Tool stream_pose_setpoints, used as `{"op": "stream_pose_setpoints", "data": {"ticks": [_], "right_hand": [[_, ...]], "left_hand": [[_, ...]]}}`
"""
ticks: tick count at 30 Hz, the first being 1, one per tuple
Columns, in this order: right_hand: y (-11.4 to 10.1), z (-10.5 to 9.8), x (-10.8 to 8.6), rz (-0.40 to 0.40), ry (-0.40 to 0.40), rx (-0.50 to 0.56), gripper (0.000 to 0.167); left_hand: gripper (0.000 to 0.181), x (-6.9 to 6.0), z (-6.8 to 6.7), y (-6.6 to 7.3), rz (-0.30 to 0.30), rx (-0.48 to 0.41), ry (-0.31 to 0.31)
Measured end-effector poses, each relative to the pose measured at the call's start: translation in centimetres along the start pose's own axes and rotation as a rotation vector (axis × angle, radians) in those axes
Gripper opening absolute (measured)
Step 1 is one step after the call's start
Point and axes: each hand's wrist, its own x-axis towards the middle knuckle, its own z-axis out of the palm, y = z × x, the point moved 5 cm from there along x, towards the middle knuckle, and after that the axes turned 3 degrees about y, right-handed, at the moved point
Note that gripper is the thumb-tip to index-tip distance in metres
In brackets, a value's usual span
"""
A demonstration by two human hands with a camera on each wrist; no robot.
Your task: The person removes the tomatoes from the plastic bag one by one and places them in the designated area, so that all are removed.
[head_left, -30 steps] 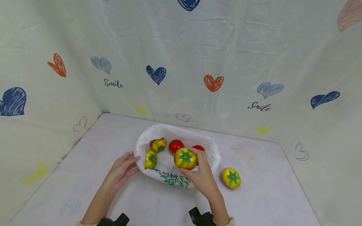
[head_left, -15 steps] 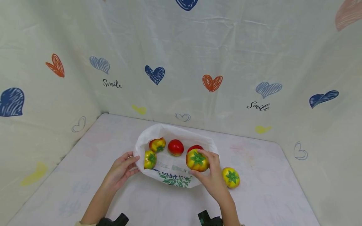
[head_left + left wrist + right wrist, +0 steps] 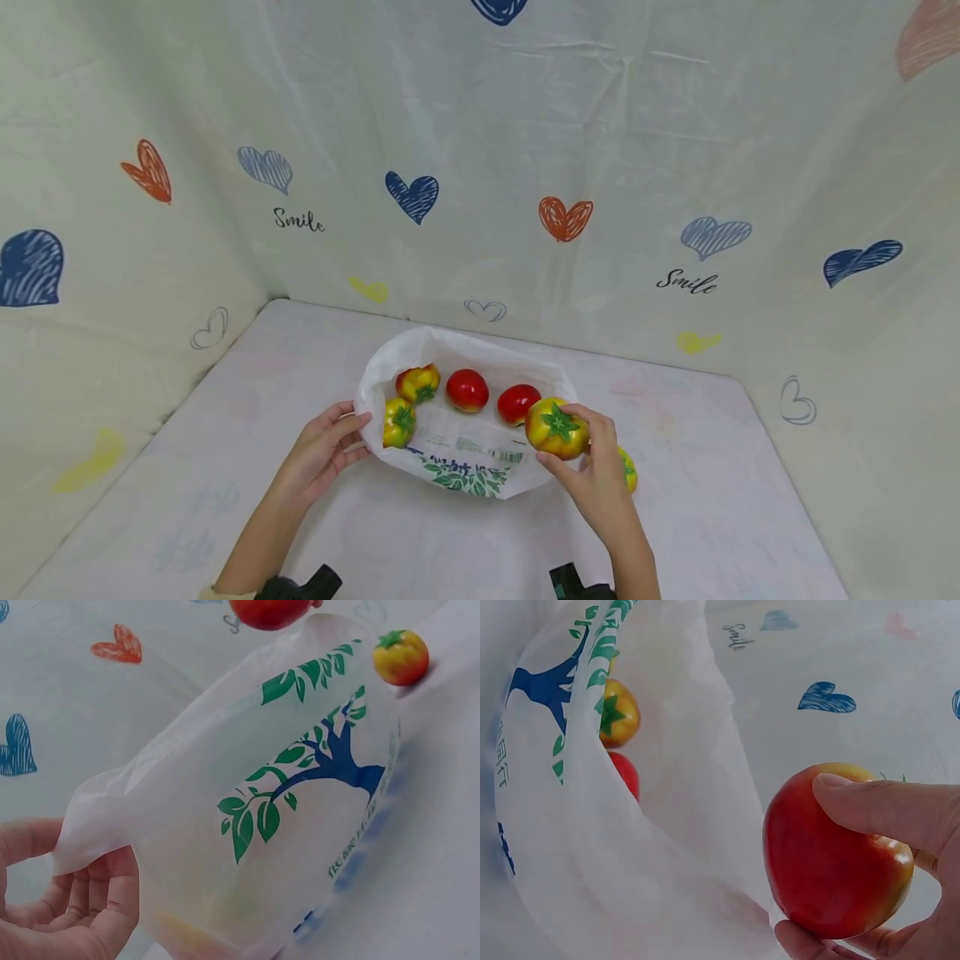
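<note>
My left hand [image 3: 324, 452] pinches the left rim of a white plastic bag [image 3: 465, 342], printed with green leaves and a blue tree. The bag lies with its mouth open towards me. Between the thumb and fingers of my right hand [image 3: 600, 475] is a yellow-and-red tomato [image 3: 557, 428] with a green star-shaped top, held above the bag's right rim. Inside the bag are two yellow-red tomatoes, an upper one [image 3: 417, 383] and a lower one [image 3: 399, 422], plus two red tomatoes, one in the middle [image 3: 467, 391] and one farther right [image 3: 518, 404].
Another yellow-red tomato [image 3: 628, 471] sits on the white table [image 3: 712, 500] right of the bag, partly hidden behind my right hand; the left wrist view shows it whole. A pale curtain [image 3: 480, 125] with printed hearts hangs behind and beside the table.
My right hand has carried its tomato rightward from over the bag's middle to its right rim, uncovering the right-hand red tomato. The left hand stays at the rim.
</note>
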Motion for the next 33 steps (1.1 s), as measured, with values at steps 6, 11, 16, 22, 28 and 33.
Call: {"op": "stream_pose_setpoints", "data": {"ticks": [6,11,16,22,28,33], "right_hand": [[1.0,-1.5,-0.1,-0.018,0.062,-0.051,0.064],[2.1,-2.6,-0.3,-0.016,0.108,-0.066,0.066],[3.2,-3.8,-0.5,0.014,0.139,-0.098,0.066],[4.7,-5.0,-0.6,0.048,0.164,-0.098,0.065],[6.4,-6.3,-0.7,0.127,0.206,-0.107,0.066],[8.1,-7.1,-0.7,0.189,0.229,-0.129,0.067]], "left_hand": [[0.042,0.0,0.0,-0.1,-0.007,0.005,-0.001],[0.041,0.1,-0.1,-0.2,-0.005,-0.007,-0.006],[0.041,0.0,0.0,-0.2,-0.011,-0.012,0.000],[0.041,0.0,0.0,-0.1,-0.014,-0.005,0.005],[0.042,0.0,0.0,-0.1,-0.013,0.002,0.008],[0.043,0.0,0.0,-0.2,-0.005,0.008,0.010]]}}
